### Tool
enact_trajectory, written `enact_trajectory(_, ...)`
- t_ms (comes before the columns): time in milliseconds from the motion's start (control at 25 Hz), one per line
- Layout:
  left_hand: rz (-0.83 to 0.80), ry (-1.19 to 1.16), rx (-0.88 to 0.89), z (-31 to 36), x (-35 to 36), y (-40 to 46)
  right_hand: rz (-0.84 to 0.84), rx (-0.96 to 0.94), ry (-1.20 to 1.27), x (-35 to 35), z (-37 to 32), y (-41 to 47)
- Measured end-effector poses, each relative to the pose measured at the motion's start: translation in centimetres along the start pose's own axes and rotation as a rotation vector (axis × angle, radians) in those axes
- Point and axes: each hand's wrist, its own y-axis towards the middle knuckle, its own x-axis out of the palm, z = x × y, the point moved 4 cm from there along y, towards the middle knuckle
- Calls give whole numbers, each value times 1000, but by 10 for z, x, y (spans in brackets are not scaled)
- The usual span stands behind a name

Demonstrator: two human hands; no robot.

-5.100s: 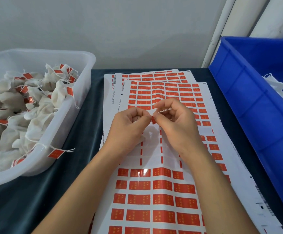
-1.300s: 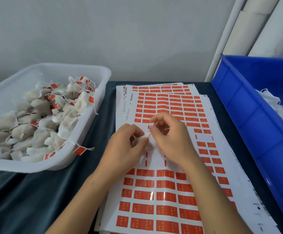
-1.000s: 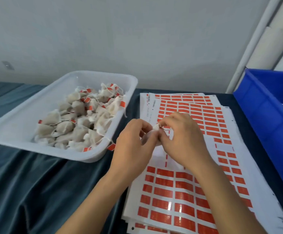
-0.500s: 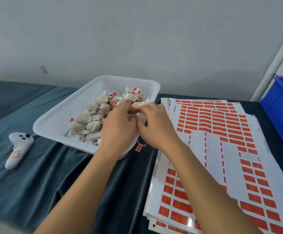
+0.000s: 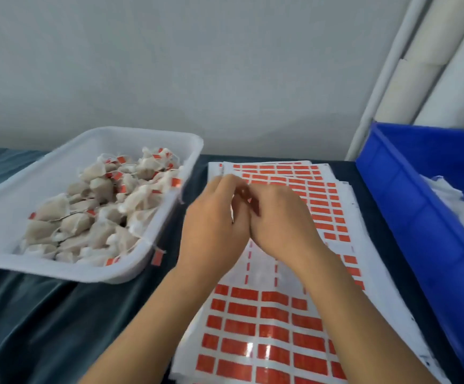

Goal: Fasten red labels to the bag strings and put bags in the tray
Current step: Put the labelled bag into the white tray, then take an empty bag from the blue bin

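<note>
**Hands Meeting Above the Label Sheets**

The left hand (image 5: 214, 225) and right hand (image 5: 280, 220) are hovering side by side, touching along their inner edges, over the stack of label sheets (image 5: 266, 328). The fingers of both hands are curling inward toward each other. Motion blur is hiding the fingertips, so whether either hand is holding anything cannot be told.

The label sheets are lying on the dark cloth (image 5: 45, 328) covering the table. Rows of red labels (image 5: 275, 314) are filling the near part of the top sheet. A bare white patch is showing below the hands, and more rows are running toward the far edge.

To the left, the white tray (image 5: 9, 212) is sitting on the cloth, just beside the sheets. The bags (image 5: 100, 214) are lying heaped inside it, many carrying red labels on their strings. One labelled string is hanging over the tray's near right rim.

To the right, a blue bin (image 5: 408, 217) is standing beside the sheets and is holding white material (image 5: 463, 209).
</note>
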Motion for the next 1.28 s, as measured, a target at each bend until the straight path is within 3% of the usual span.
enact_trajectory(200,-369,-71,-121,25,112,-17,-308,230,-359,-9,87,-30)
enact_trajectory(480,-416,-95,-148,14,152,-37,-398,270,-252,-28,113,-20)
enact_trajectory(560,-492,-23,-122,13,157,-40,-270,361,-288,-53,127,-4)
enact_trajectory(640,-555,71,-113,15,160,-43,-8,473,-362,-97,143,11)
enact_trajectory(760,-553,150,-80,21,160,-42,236,595,-431,-161,169,20)
enact_trajectory(840,-542,184,-63,23,160,-42,226,675,-446,-188,191,20)
enact_trajectory(1040,-527,174,-72,23,159,-42,-122,881,-476,-185,234,-7)
enact_trajectory(1280,-517,177,-63,25,158,-43,-30,872,-504,-179,246,-9)
